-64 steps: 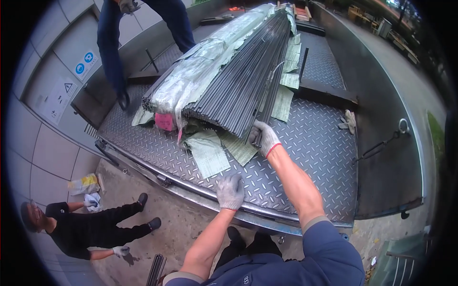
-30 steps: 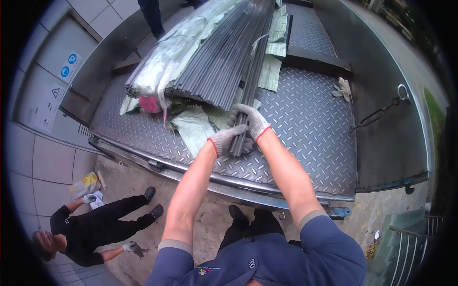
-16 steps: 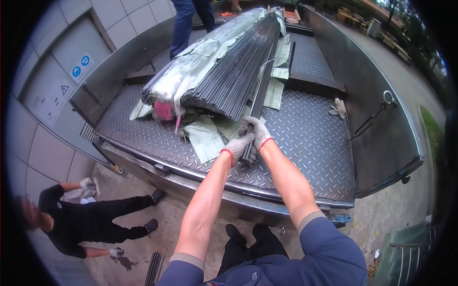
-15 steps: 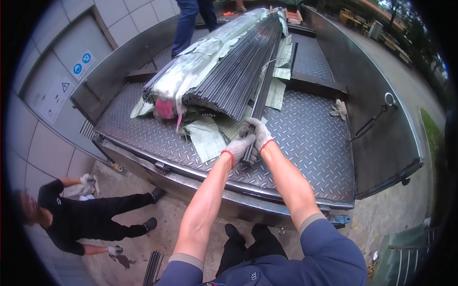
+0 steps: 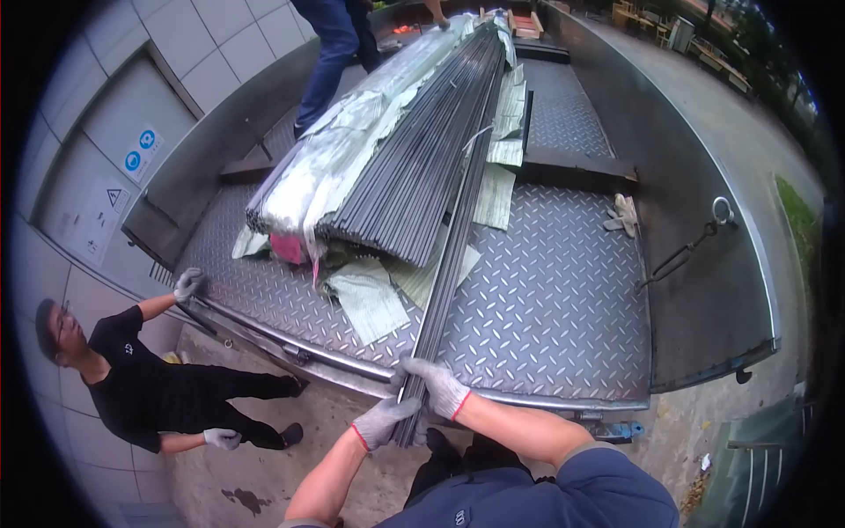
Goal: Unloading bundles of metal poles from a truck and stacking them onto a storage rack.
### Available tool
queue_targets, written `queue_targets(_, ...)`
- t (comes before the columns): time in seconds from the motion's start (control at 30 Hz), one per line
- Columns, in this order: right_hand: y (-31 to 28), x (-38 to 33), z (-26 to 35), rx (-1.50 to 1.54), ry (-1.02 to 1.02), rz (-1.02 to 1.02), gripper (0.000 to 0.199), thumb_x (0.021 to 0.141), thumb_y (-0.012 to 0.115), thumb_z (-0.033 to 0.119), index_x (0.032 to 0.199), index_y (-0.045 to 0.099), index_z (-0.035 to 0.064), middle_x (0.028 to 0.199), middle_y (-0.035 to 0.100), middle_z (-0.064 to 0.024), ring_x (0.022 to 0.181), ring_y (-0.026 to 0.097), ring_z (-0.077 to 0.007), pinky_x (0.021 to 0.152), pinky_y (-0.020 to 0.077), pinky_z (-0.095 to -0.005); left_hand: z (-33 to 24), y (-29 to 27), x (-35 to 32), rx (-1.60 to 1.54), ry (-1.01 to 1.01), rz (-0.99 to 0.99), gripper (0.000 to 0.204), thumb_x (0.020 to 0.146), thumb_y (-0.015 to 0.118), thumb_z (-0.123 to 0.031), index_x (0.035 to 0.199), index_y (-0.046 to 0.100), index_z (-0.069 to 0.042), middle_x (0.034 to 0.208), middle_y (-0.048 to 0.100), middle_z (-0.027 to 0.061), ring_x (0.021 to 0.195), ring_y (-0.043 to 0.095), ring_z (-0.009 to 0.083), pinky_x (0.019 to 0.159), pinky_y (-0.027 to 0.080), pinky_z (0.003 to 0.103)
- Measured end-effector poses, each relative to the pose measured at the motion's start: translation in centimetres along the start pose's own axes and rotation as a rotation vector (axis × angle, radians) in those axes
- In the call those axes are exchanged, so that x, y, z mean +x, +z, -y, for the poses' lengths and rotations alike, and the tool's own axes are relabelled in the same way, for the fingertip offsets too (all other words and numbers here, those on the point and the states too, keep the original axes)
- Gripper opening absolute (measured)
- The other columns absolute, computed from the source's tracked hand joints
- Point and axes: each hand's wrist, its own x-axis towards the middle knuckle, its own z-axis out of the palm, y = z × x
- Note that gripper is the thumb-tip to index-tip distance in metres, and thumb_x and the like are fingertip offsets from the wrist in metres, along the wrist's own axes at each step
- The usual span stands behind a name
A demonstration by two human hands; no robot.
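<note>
Rods (image 5: 443, 290) in left grip (image 5: 385, 422), right grip (image 5: 436, 385); far ends indistinct.

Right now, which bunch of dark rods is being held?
The slim bunch, right of the big pile, gripped by the left hand and right hand. Its near end juts beyond the metal bed; the pile's stops short.

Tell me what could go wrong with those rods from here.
The held rods stick out past the near edge of the truck bed; if the left hand or right hand slips, they could drop toward the shoes. Both hands are close to that edge, so fingers might get pinched. A pale strip farther up seems to lie across some rods and might snag.
</note>
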Motion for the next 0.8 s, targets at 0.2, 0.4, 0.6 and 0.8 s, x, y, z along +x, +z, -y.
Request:
queue_targets(0.2, 1.6, 0.1, 7.7, 0.24, 0.022, 0.071, 0.025, 0.099, 0.063, 0.029, 0.097, 0.066, 0.005, 0.086, 0.068, -0.0086, 0.078, 0.069, -0.0228, 0.077, 0.0599, -0.0397, 0.1, -1.0, 2.7, -0.246, 0.061, 0.161, 0.05, 0.098, 0.064, -0.042, 0.126, 0.059, -0.001, 0.094, 0.071, 0.0115, 0.087, 0.072, 0.0243, 0.076, 0.06, 0.038)
queue_targets(0.4, 1.1, 4.4, 8.0, 0.092, -0.22, 0.044, 0.028, 0.099, 0.058, 0.023, 0.076, 0.057, 0.0067, 0.063, 0.056, -0.0061, 0.06, 0.056, -0.0221, 0.062, 0.0474, -0.0363, 0.1, -0.9, 2.8, -0.239, 0.064, 0.249, 0.043, 0.101, 0.062, -0.043, 0.116, 0.062, -0.003, 0.078, 0.059, 0.0024, 0.066, 0.057, 0.0147, 0.059, 0.047, 0.029)
queue_targets(0.6, 0.8, 3.9, 7.9, 0.248, -0.239, 0.071, 0.017, 0.096, 0.059, 0.015, 0.081, 0.055, 0.009, 0.063, 0.053, -0.0015, 0.053, 0.052, -0.0151, 0.054, 0.047, -0.0288, 0.5, -0.1, 3.9, -0.222, 0.161, 0.333, 0.031, 0.099, 0.067, -0.037, 0.102, 0.063, -0.006, 0.075, 0.059, 0.0007, 0.061, 0.057, 0.0134, 0.055, 0.048, 0.028)
queue_targets(0.8, 3.3, -2.3, -1.2, 0.305, -0.238, 0.093, 0.017, 0.098, 0.059, 0.014, 0.082, 0.054, 0.0088, 0.065, 0.051, 0.0007, 0.056, 0.053, -0.0126, 0.055, 0.0487, -0.0283, 9.2, -0.4, -4.8, -0.251, 0.124, 0.293, 0.033, 0.099, 0.068, -0.039, 0.103, 0.064, -0.006, 0.076, 0.061, 0.0013, 0.06, 0.059, 0.0143, 0.055, 0.051, 0.03)
